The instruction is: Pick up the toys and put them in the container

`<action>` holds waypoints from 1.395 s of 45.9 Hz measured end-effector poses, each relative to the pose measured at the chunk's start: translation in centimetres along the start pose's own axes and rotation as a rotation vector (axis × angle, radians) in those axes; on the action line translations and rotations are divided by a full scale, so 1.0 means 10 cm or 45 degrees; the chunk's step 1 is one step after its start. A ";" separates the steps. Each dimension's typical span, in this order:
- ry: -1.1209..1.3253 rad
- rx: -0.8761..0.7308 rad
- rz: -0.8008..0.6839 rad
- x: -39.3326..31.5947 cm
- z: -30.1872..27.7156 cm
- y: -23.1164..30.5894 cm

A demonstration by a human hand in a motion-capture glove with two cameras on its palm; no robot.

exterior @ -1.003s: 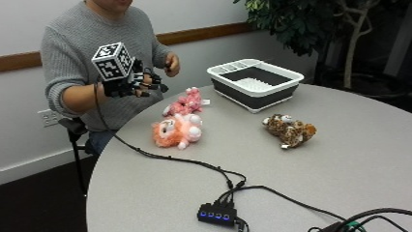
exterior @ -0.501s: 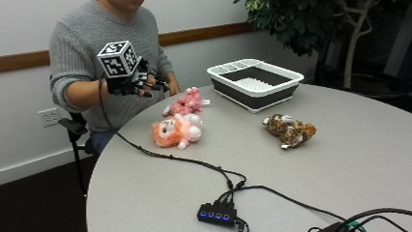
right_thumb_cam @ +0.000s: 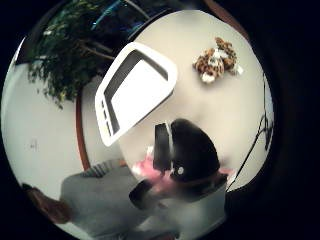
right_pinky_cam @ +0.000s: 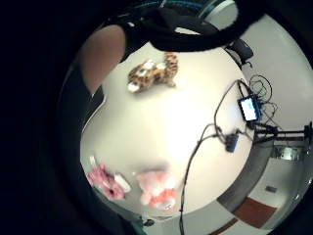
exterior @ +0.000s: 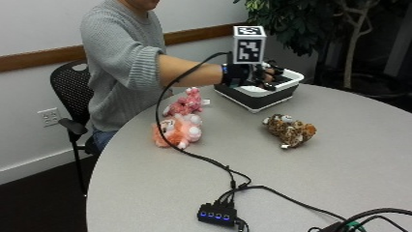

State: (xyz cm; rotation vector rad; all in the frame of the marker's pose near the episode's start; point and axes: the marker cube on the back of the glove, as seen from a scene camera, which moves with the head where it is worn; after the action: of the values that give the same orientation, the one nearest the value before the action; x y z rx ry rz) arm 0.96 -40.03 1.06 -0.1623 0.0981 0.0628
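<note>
Three plush toys lie on the round table [exterior: 360,183]: a pink one [exterior: 186,102], a salmon one [exterior: 177,131] just in front of it, and a spotted brown one [exterior: 291,129] further right. The white container [exterior: 257,94] with a dark base stands at the table's far side. My gloved right hand [exterior: 254,75] hovers over the container's near rim, fingers relaxed and holding nothing. The palm views show the container [right_thumb_cam: 135,95], the spotted toy [right_pinky_cam: 151,73], the pink toy [right_pinky_cam: 105,180] and the salmon toy [right_pinky_cam: 157,190] on the table below.
A black cable runs from the glove across the table to a small hub [exterior: 215,214] near the front edge. An office chair [exterior: 67,96] stands behind the person. A potted tree [exterior: 309,24] rises beyond the container.
My right hand has swung from in front of the person's chest out to the right, over the container. The toys have not moved.
</note>
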 end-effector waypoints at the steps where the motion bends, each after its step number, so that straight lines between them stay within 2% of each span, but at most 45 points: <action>1: 0.008 -0.021 0.022 0.02 0.04 -0.15; 8: 0.088 -0.156 0.027 0.10 0.36 -0.78; 14: 0.165 -0.229 0.108 0.21 0.77 -1.13; 23: 0.192 -0.447 0.283 0.43 1.47 -1.30; 32: 0.246 -0.541 0.272 0.41 1.67 -1.30; 36: 0.265 -0.485 0.273 0.38 1.65 -1.28; 40: 0.252 -0.333 0.272 0.35 1.62 -1.22; 44: 0.233 -0.204 0.340 0.37 1.62 -1.15; 49: 0.234 -0.136 0.404 0.41 1.48 -1.04; 60: 0.197 0.145 0.450 0.37 0.14 -0.78; 64: 0.194 0.186 0.404 0.16 -0.15 -0.68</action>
State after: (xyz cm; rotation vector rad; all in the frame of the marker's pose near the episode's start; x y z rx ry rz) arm 2.88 -46.85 0.53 -0.0040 0.2794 0.3589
